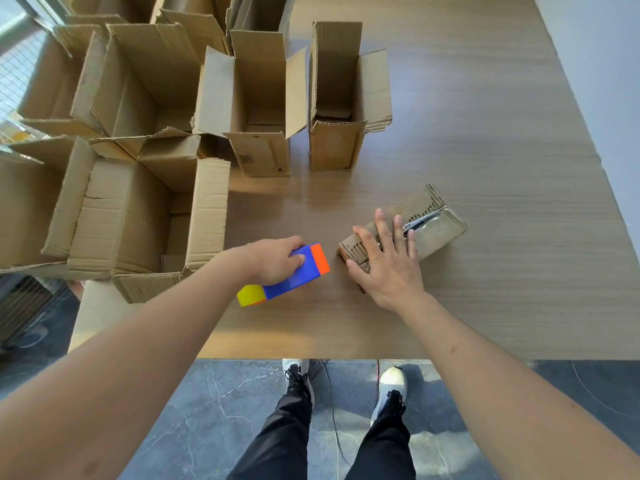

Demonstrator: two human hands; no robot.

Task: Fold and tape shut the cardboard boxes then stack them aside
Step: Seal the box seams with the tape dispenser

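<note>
- The worktop carries everything I'm working with; beyond my left fingers, up and to their left, stands a crowd of open boxes with flaps still up, none taped yet as far as I can see.
- The small closed box lies on its side directly under my right fingers, its long axis running away from them up and to the right; a glossy strip of tape shows along its top seam.
- My right hand is the nearer one to that box: fingers straight and spread, pressing flat on its near end, not curled round it.
- My left hand grips the blue tape dispenser, fingers curled over its top, just left of the box and apart from it.
- I judge the next move hinges on bringing the dispenser rightward onto that seam.
</note>
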